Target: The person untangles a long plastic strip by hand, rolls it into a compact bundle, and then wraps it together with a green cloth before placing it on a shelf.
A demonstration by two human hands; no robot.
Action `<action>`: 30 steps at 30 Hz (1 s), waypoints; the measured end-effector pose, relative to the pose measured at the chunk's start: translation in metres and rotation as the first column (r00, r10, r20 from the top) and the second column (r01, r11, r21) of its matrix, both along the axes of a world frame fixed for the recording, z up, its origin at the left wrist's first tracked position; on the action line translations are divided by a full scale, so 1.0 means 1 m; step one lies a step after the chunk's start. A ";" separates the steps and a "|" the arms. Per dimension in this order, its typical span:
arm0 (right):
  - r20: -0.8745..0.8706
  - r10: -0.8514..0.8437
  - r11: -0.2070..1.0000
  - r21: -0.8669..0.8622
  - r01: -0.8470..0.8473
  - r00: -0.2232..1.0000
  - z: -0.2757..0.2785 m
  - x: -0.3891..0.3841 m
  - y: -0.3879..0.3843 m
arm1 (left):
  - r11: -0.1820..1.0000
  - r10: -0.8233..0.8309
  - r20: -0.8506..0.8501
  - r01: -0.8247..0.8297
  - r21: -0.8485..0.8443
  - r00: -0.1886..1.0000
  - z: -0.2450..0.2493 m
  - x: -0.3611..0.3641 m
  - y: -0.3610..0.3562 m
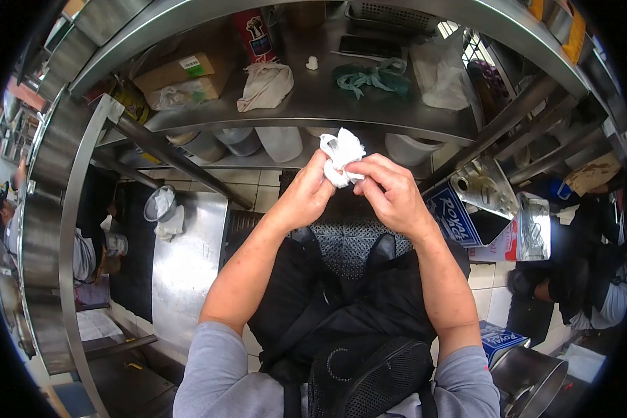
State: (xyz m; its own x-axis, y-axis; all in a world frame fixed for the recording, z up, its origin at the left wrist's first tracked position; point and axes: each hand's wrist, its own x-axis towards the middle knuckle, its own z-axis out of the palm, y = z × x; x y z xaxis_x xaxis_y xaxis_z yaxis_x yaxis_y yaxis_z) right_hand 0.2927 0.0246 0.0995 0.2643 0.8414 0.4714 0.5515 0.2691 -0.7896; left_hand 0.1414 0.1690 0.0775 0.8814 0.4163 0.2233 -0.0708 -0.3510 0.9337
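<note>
A crumpled white piece of thin, soft sheet (345, 150) is held up in front of me, bunched and twisted, with loose folds sticking up at the top. My left hand (308, 189) is closed round its lower left side. From the right, my right hand (390, 188) pinches a lower fold between thumb and fingers. Whether it is plastic or paper I cannot tell. Beyond my hands, a steel shelf (299, 115) carries a small white lump (312, 63), a crumpled whitish cloth (266, 86) and a green plastic bag (373, 78).
A cardboard box (181, 76) and a red container (256, 36) stand on the shelf, left of a dark phone-like slab (369, 47). Blue tins (460, 217) sit at my right. A steel surface (188, 279) with a small bowl (160, 203) lies left. Other people are at both sides.
</note>
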 end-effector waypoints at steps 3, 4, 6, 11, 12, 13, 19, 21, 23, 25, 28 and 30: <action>-0.163 -0.013 0.998 -0.058 0.004 0.987 -0.001 -0.002 0.001 | 0.999 -0.046 0.018 0.047 -0.024 0.999 -0.003 0.001 -0.003; -0.255 -0.043 0.996 -0.089 0.021 0.966 -0.002 -0.004 0.001 | 0.998 -0.051 0.026 0.051 -0.025 0.998 -0.003 0.001 -0.005; -0.239 -0.080 0.996 -0.068 0.065 0.968 -0.008 -0.006 0.004 | 0.987 -0.067 -0.011 0.065 -0.148 0.998 0.001 -0.001 -0.007; -0.035 -0.158 0.984 0.081 0.160 0.987 -0.010 -0.013 0.007 | 0.938 -0.109 -0.028 0.094 -0.334 0.994 -0.001 0.000 -0.008; -0.034 -0.157 0.984 0.083 0.160 0.987 -0.008 -0.013 0.007 | 0.914 -0.099 0.000 0.092 -0.395 0.995 -0.001 0.000 -0.008; 0.013 -0.137 0.983 0.126 0.135 0.990 -0.007 -0.013 0.007 | 0.886 -0.088 0.028 0.091 -0.454 0.996 0.000 0.000 -0.008; 0.176 -0.181 0.976 0.156 0.154 0.968 -0.006 -0.019 0.008 | 0.761 -0.085 0.059 0.103 -0.641 0.995 0.004 -0.002 -0.005; 0.205 -0.211 0.972 0.149 0.183 0.956 -0.010 -0.017 0.009 | 0.790 -0.115 0.027 0.108 -0.603 0.993 0.002 -0.002 -0.004; 0.233 -0.240 0.967 0.145 0.211 0.942 -0.012 -0.017 0.010 | 0.878 -0.181 -0.029 0.148 -0.456 0.983 0.002 -0.004 0.001; 0.214 -0.290 0.954 0.146 0.262 0.933 -0.013 -0.020 0.012 | 0.890 -0.149 -0.027 0.122 -0.440 0.988 0.004 -0.002 -0.004; 0.028 -0.271 0.960 0.078 0.268 0.962 -0.018 -0.018 0.016 | 0.922 -0.098 -0.039 0.076 -0.379 0.994 0.000 0.000 -0.007; 0.003 -0.244 0.967 0.072 0.243 0.970 -0.019 -0.014 0.018 | 0.942 -0.077 -0.053 0.056 -0.331 0.996 -0.002 0.001 -0.009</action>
